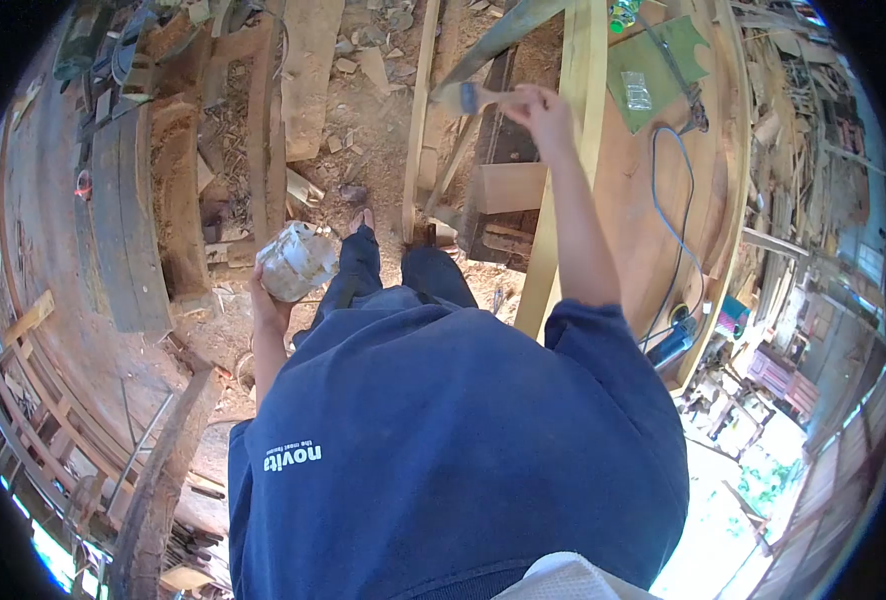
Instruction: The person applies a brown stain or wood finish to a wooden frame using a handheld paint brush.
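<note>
My right hand (pixel 543 110) is closed on the handle of a paintbrush (pixel 470 98), whose bristles point left at a long narrow wooden strip (pixel 423 110). Whether the bristles touch the strip I cannot tell. Down at the left, my left hand (pixel 269 300) holds a whitish, paint-smeared container (pixel 297 262) from its left side. The inside of the container is hard to make out. A pale yellow beam (pixel 585 90) runs lengthwise beneath my right forearm.
Beyond the beam lies a wide wooden board (pixel 633 220) with a green sheet (pixel 658 75), a cable (pixel 668 215) and a blue power tool (pixel 675 342). Thick planks (pixel 123 220) lie at the left. Wood scraps (pixel 373 70) litter the dirt floor.
</note>
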{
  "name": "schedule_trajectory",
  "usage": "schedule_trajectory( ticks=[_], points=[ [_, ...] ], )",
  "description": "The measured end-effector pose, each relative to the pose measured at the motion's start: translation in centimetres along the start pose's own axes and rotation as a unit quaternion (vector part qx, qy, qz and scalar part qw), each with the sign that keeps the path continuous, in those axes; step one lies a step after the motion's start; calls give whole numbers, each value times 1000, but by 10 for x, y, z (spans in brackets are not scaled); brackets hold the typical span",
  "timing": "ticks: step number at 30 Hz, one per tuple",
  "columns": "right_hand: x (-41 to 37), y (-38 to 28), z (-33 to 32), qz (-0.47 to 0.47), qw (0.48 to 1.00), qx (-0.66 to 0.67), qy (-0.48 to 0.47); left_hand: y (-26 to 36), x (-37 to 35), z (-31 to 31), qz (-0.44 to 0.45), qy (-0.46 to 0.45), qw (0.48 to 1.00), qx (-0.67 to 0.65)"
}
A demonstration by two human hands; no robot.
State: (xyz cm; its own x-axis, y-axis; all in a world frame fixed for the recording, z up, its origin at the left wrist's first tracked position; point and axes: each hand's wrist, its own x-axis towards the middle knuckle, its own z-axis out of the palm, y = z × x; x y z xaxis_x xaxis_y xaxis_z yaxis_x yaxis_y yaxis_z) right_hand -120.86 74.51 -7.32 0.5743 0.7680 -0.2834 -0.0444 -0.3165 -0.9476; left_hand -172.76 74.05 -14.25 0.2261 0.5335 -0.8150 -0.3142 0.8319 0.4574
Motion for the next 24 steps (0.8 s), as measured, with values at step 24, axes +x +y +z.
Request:
schedule_trajectory(
  ticks=[24],
  points=[
    [-291, -61, 49, -119, 989, -75, 36, -23, 12, 209, -229, -480, 847, 19]
  ],
)
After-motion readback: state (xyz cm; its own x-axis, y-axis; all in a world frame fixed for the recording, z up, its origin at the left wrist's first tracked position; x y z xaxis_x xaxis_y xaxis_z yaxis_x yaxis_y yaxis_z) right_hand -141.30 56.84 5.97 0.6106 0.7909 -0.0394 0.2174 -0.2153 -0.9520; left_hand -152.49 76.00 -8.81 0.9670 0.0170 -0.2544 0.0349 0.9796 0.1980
